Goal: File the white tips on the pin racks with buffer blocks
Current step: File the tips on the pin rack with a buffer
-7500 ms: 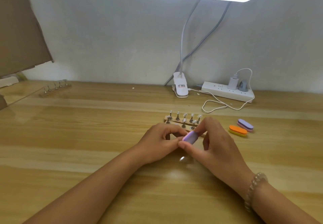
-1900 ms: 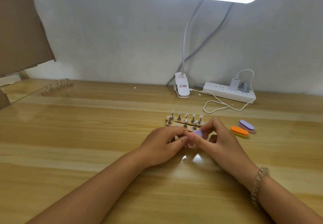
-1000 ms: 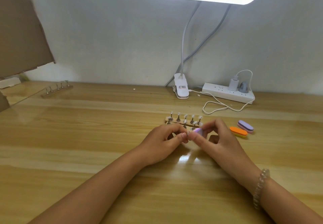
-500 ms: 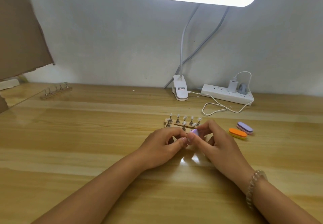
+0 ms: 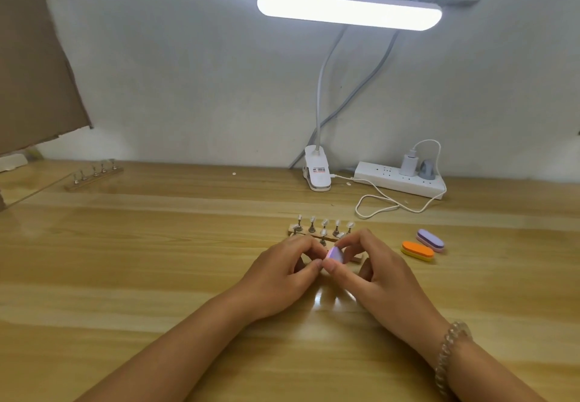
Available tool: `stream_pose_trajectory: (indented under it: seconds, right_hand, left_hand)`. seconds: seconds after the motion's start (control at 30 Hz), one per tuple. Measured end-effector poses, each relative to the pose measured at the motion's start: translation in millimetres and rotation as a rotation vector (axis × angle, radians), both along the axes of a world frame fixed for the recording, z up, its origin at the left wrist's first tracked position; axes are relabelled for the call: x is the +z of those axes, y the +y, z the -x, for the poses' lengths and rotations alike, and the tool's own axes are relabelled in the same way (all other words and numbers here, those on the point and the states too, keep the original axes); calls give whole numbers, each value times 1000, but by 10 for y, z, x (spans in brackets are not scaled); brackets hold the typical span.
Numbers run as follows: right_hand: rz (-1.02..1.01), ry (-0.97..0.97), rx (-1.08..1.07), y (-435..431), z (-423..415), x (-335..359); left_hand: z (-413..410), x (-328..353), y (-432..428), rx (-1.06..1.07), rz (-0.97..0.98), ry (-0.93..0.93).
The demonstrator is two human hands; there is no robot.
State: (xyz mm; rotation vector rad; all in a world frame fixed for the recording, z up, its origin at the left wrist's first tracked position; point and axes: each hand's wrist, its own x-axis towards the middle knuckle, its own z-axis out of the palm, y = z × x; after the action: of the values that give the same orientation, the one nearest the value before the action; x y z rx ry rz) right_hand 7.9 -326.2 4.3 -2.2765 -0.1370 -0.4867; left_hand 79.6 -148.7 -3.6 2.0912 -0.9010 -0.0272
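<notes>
Two wooden pin racks [image 5: 295,231] with white tips [image 5: 324,222] on metal pins stand side by side at the table's middle. The near rack is mostly hidden behind my hands. My right hand [image 5: 373,271] pinches a purple buffer block [image 5: 335,255] between thumb and fingers, just in front of the racks. My left hand [image 5: 284,271] has its fingers curled beside the block, thumb tip touching my right thumb; what it pinches is hidden.
An orange buffer block [image 5: 417,250] and a purple one [image 5: 430,240] lie to the right of the racks. A third pin rack [image 5: 94,175] sits far left. A clip lamp [image 5: 317,175], a power strip [image 5: 400,180] and a white cable [image 5: 376,207] are at the back.
My hands have stayed over the near rack, with the block shifting slightly in small strokes. The camera has tilted a little.
</notes>
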Motion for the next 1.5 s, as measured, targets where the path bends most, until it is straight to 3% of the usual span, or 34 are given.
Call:
stream_pose_trajectory:
  seconds: [0.2,0.4,0.5,1.0,1.13,1.3,1.5]
  right_hand:
    - [64,-6,32,37,49,4]
    - [-135,6,-38,-1,27,26]
    - [-185,41,-28,-20,15,34]
    - [-33,36,78,11,33,12]
    - [-49,5,-26,0,-46,35]
    - [-6,7,49,35,38,2]
    - [-23,-24,-55,21,-54,13]
  left_hand:
    - [34,-18,4,40,-139,-152]
    - [28,-6,-3,94,-40,-204]
    - [25,-17,6,98,-22,-185]
    - [38,17,13,24,-14,-76]
    - [57,10,3,5,-13,-89]
    - [54,30,13,16,39,-58]
    - [82,23,-4,4,30,-50]
